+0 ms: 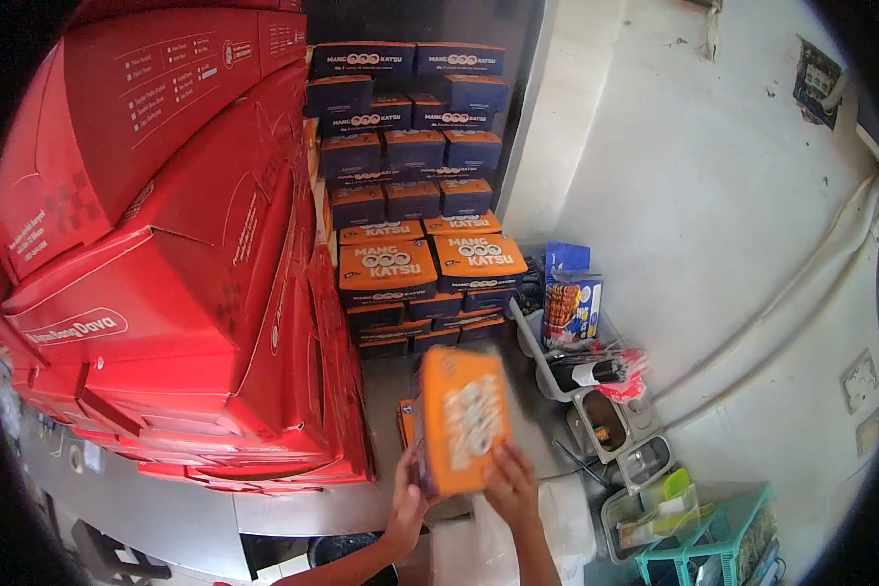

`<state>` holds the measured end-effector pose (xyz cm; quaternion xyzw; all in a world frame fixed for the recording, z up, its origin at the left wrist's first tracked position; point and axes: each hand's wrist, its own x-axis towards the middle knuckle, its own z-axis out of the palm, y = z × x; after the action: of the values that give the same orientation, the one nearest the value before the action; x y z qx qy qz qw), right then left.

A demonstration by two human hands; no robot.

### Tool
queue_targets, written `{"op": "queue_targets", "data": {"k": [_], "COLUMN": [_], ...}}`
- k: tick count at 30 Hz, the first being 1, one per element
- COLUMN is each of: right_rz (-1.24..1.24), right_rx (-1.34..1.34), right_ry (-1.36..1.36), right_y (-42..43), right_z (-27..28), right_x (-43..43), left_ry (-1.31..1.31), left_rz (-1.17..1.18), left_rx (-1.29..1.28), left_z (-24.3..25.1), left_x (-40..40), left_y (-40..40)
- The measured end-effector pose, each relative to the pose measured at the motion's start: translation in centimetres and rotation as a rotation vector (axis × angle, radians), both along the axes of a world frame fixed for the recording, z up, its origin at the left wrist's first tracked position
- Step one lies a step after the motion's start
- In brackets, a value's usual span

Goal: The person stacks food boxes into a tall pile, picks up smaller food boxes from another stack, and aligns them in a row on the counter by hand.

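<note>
An orange-and-navy cardboard food box (465, 410), slightly blurred, is held tilted above the steel counter. My left hand (408, 505) grips its lower left side, on the navy wall. At the lower right corner, the fingers of my right hand (511, 480) press on the orange lid. Part of another orange box (406, 421) shows behind the left edge of the held one, mostly hidden. Beyond my hands stands a tall stack of matching boxes (388, 264), with printed lids and navy sides, against a dark panel.
A high, leaning pile of red cardboard boxes (168, 308) fills the left side. To the right are a plastic bin (538, 359) with packets, small steel containers (644, 461) and a teal plastic basket (703, 546) by the white wall (703, 220). White plastic sheets (557, 513) lie near my right forearm.
</note>
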<state>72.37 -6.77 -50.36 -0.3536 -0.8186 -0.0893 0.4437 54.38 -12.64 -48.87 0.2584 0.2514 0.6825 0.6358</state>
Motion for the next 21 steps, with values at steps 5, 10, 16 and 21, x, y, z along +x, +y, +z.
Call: {"op": "queue_targets", "data": {"k": [5,10,16,21], "right_rz": [0.004,0.304,0.234,0.352], "right_rx": [-0.202,-0.774,-1.184,-1.372], "right_ry": [-0.03,0.81,0.91,1.336], "right_y": [-4.7,-3.6,0.9,4.0], "right_z": [0.7,3.6,0.2,-3.3], "right_x": [0.6,-0.1,-1.5,-0.5], "left_ry": [0.317,0.374,0.482,0.664], "left_rz": [0.025,0.096,0.247,0.215], "left_rx": [-0.162,-0.237,-0.285,-0.259], "left_z": [3.0,0.3,-4.4,-2.2], "left_x": [-0.6,0.4,1.3,0.6], "left_y": [0.8,0.7,1.3,1.4]}}
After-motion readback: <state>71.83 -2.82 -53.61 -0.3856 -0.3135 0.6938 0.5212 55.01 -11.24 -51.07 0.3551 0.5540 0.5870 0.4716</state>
